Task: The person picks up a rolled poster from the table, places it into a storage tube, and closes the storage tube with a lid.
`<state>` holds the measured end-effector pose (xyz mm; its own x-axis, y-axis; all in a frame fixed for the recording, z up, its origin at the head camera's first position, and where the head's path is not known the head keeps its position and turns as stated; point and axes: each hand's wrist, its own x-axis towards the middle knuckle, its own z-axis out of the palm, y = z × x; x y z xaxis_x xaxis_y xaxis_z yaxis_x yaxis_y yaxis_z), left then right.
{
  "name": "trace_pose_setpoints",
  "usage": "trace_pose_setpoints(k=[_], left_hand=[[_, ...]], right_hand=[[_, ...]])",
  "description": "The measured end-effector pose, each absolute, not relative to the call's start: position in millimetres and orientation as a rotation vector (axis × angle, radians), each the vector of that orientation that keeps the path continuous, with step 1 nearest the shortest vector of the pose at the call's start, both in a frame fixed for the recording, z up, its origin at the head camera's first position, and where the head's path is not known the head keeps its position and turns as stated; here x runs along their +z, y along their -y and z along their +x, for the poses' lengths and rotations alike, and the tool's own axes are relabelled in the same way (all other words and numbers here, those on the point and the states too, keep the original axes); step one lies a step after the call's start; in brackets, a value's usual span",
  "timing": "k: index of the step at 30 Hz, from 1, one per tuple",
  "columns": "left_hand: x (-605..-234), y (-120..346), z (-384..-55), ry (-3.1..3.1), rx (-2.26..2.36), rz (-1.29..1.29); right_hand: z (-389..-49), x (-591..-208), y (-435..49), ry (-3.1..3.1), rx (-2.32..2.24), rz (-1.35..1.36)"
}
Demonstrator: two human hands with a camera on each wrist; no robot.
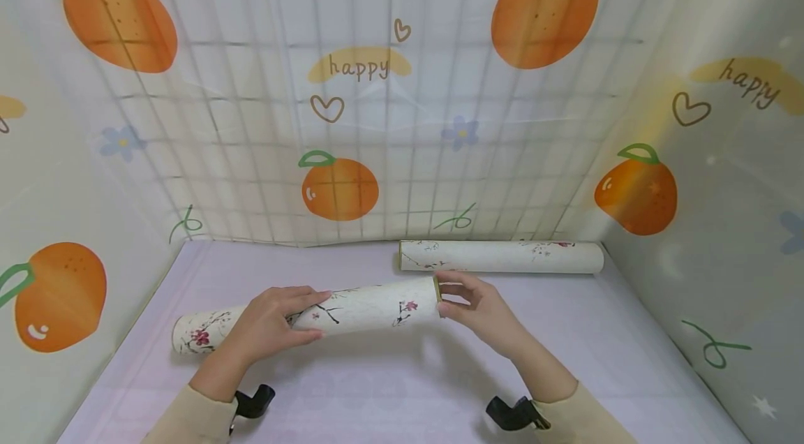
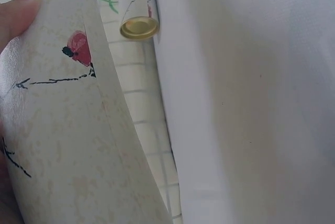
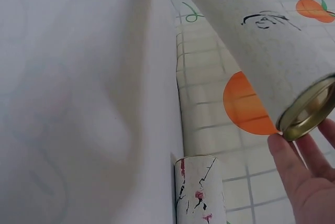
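Note:
A white cylindrical tube (image 1: 377,306) printed with plum-blossom branches slants over the table, its right end raised and its left end low, near the tabletop. My left hand (image 1: 276,318) grips it around the middle from above, thumb on the near side. At the right end my right hand (image 1: 480,308) holds the gold metal rim (image 3: 297,122), fingers at the top and thumb at the bottom. The right wrist view shows that end as recessed metal, with the fingertips at its edge. The left wrist view catches only part of the left hand (image 2: 18,14) on the printed surface.
A second matching tube (image 1: 502,257) lies along the back right of the table, its gold end cap (image 2: 140,28) facing left. Fruit-printed sheeting over a wire grid (image 1: 433,172) walls off the back. The tabletop (image 1: 377,395) has a pale cover.

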<state>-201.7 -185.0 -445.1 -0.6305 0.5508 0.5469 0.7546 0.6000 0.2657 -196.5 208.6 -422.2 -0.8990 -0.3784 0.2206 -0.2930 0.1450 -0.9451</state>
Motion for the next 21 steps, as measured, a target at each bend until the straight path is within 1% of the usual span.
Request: trace_pose_setpoints(k=[9, 17, 21], left_hand=[[-441.2, 181.4, -200.1, 2.42, -0.645, -1.023], [-437.3, 175.7, -198.0, 2.454, -0.684, -1.003], [-436.1, 175.5, -195.3, 2.481, -0.688, -0.957]], right_hand=[[-198.3, -427.1, -211.7, -2.26, -1.926, -0.677], [-200.2, -430.3, -214.0, -2.165, -1.986, -0.6], [-201.1, -431.8, -213.0, -2.116, -2.019, -0.643]])
